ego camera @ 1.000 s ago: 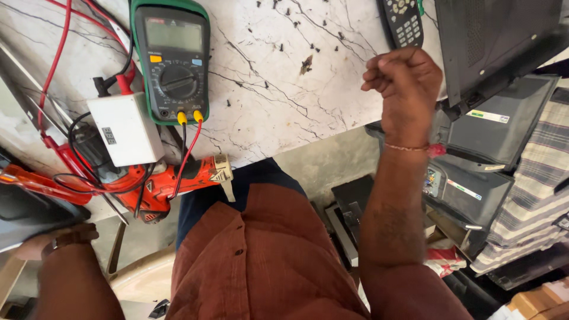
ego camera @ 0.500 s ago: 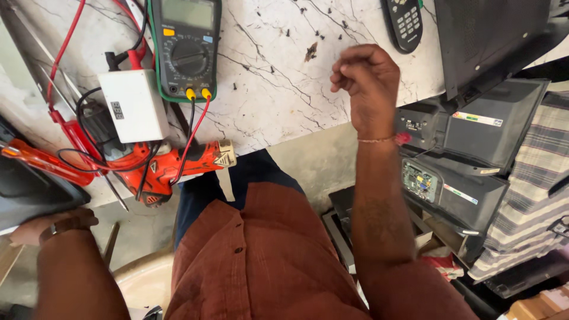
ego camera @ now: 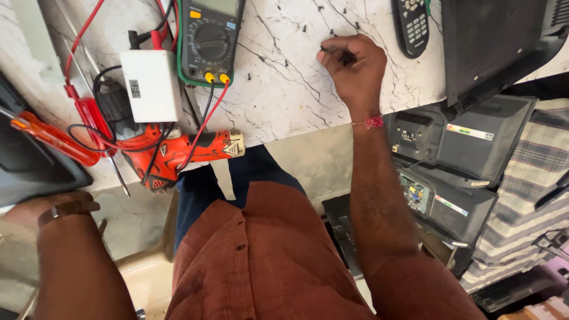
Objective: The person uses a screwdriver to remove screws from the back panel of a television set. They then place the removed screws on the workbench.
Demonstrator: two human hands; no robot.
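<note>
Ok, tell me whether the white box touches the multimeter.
Cannot tell. In the head view, the white box and multimeter sit edge to edge, with no clear gap or contact visible.

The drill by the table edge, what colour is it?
The drill is orange-red with black parts, seen in the head view.

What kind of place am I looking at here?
Most likely an electronics repair bench: a digital multimeter with leads and a red power screwdriver lie on the marble worktop, with opened black devices stacked beside it.

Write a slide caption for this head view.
Right hand pinches small dark screws on a marble table beside a multimeter.
</note>
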